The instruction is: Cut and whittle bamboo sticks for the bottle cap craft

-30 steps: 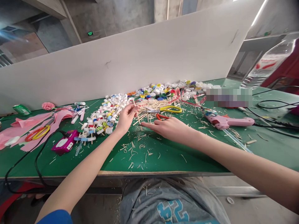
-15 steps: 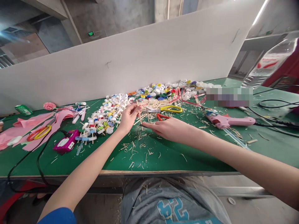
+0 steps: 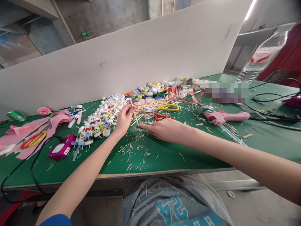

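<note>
My left hand (image 3: 125, 119) pinches a thin wooden stick (image 3: 136, 119) between thumb and fingertips, holding it tilted over the green table. My right hand (image 3: 164, 129) is partly closed, its index finger stretched out to the stick's lower end. Scissors (image 3: 168, 107) with a yellow and a red handle loop stand open at the right hand; the red loop meets its knuckles, and one metal blade rises close to the stick. The fingers curled underneath are hidden. Pale wood shavings (image 3: 139, 146) lie scattered below both hands.
Small bottle caps with sticks (image 3: 101, 121) are heaped left; loose caps (image 3: 155, 89) and sticks lie behind. A pink glue gun (image 3: 225, 117) and water bottle (image 3: 261, 56) are right. Pink paper, other scissors (image 3: 34, 139) and a purple corded box (image 3: 61, 149) are left. A white panel (image 3: 117, 59) stands behind.
The whole view has shifted slightly, so the table's things appear farther left. Both hands keep nearly the same pose around the stick.
</note>
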Action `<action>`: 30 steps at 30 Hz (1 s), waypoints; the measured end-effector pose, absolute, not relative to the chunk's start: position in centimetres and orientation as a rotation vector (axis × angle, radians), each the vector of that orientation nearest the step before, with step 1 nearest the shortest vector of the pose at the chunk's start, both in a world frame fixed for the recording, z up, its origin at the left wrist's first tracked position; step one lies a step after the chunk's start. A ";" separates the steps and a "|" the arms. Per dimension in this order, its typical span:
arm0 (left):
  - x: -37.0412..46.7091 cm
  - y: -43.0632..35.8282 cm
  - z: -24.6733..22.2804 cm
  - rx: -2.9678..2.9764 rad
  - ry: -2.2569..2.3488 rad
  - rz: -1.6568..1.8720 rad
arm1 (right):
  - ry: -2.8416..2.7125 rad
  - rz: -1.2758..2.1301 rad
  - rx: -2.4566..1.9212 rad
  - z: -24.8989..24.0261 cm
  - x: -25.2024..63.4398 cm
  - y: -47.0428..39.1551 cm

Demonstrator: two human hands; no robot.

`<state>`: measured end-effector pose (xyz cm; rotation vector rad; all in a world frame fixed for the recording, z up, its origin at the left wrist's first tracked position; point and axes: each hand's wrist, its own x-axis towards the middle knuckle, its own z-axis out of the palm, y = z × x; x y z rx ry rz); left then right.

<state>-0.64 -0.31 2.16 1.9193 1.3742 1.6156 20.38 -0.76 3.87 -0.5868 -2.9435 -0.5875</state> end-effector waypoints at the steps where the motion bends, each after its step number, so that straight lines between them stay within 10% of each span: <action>1: -0.6 -0.3 2.2 1.920 1.375 1.617 | -2.954 -0.583 -0.599 4.0 20.4 -0.9; 30: -0.3 -0.5 2.5 1.792 1.326 1.640 | -2.905 -0.721 -0.642 3.3 20.4 -0.8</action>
